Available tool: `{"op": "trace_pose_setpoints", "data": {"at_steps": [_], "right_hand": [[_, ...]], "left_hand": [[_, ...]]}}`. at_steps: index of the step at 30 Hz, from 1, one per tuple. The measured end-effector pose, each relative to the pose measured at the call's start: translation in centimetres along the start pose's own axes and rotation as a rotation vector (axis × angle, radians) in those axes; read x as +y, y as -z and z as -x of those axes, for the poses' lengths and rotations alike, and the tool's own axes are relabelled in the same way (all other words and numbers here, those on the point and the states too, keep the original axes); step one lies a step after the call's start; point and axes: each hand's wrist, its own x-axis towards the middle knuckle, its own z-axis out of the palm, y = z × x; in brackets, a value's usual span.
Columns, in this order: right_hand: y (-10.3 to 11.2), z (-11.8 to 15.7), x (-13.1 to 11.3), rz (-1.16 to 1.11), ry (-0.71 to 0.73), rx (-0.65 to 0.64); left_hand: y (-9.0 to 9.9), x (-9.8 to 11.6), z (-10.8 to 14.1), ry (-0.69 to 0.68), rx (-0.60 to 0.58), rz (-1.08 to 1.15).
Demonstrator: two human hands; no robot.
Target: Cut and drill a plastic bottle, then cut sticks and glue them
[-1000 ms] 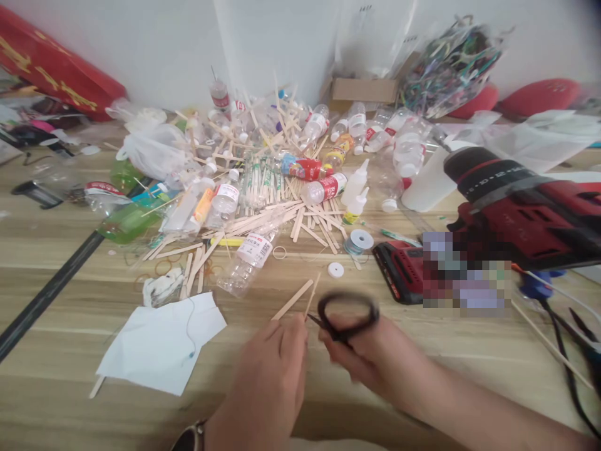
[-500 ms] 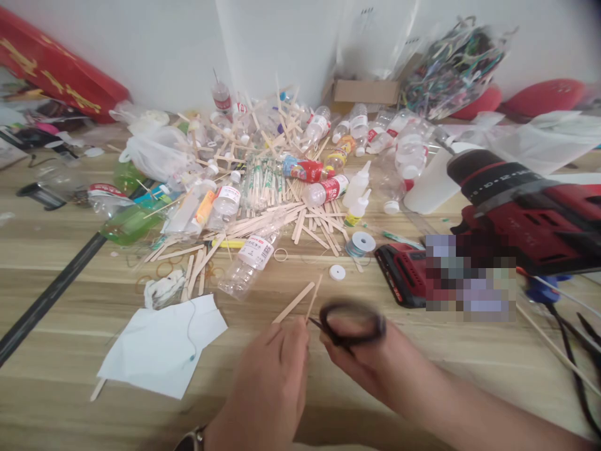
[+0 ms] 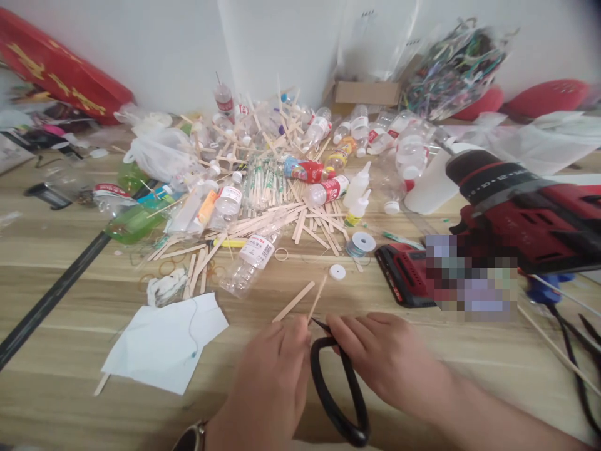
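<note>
While a slender wooden stick (image 3: 317,299) is pinched by the left hand (image 3: 275,369), black looped scissors (image 3: 354,382) are gripped by the right hand (image 3: 387,357). Both sets of fingers are curled closed.

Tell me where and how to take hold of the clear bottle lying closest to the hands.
I'd grip the clear bottle around its white label, coming from above and closing across its width. It lies on its side, base nearer the person and neck toward the wooden sticks, with the label's upper side exposed. The transparent walls look thin, so squeeze lightly.
</note>
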Motion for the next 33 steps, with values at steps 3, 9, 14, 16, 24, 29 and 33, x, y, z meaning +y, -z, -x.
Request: {"op": "trace_pose_setpoints", "data": {"at_steps": [3,9,14,16,24,29,33], "right_hand": [[0.3,-0.1,0.1,0.209,0.092,0.108],[1.2,-0.8,-0.4,0.180,0.066,0.156],[0.5,-0.3,-0.4,-0.040,0.018,0.179],[0.2,0.1,-0.5,-0.106,-0.025,0.180],[1.1,-0.2,-2.0,-0.249,-0.134,0.279],[1.8,-1.0,-2.4,-0.221,-0.120,0.312],[1.2,-0.7,-2.1,-0.198,-0.093,0.309]], "left_hand": [[0.6,0.2,-0.2,0.210,-0.070,0.210],[1.7,0.6,-2.0,0.915,-0.251,0.940],[1.7,0.0,-2.4,1.230,-0.287,1.613],[1.7,-0.1,-2.5,1.216,-0.302,1.688],[1.8,0.8,-2.6,1.146,-0.361,1.632],[1.8,1.3,-2.2,1.162,-0.306,1.589],[1.8,1.4,-2.0,1.119,-0.296,1.598]]}}
